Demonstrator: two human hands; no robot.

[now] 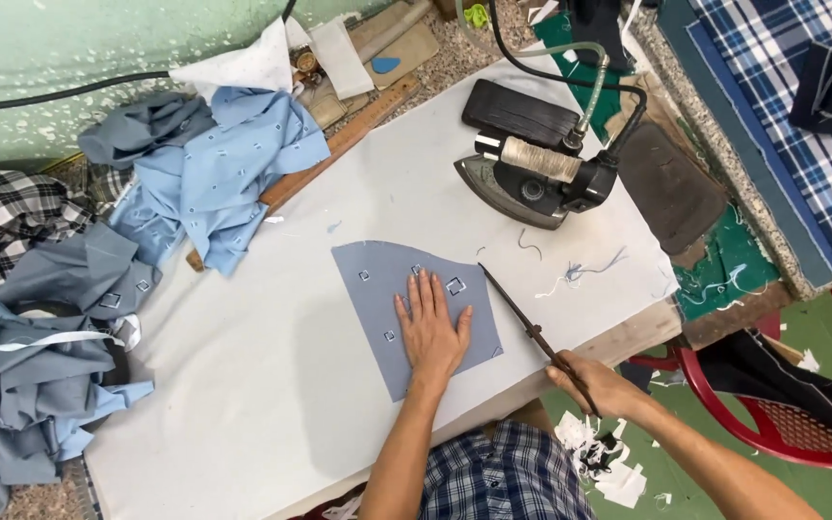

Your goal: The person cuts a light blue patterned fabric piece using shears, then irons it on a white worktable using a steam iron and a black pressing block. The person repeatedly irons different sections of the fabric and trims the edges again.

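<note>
My left hand (432,327) lies flat, fingers together, on a blue-grey cut piece of fabric (377,279) with small square prints, spread on the white padded table (262,385). My right hand (599,383) grips the handles of long dark scissors (522,323) at the table's front edge. The blades point up along the fabric's right edge and look closed.
A heavy iron (532,178) with a hose rests on a dark pad at the back right. Heaps of light blue and grey fabric (204,173) lie at the left, beside a long wooden ruler (339,144). A red plastic chair (772,414) stands at the right.
</note>
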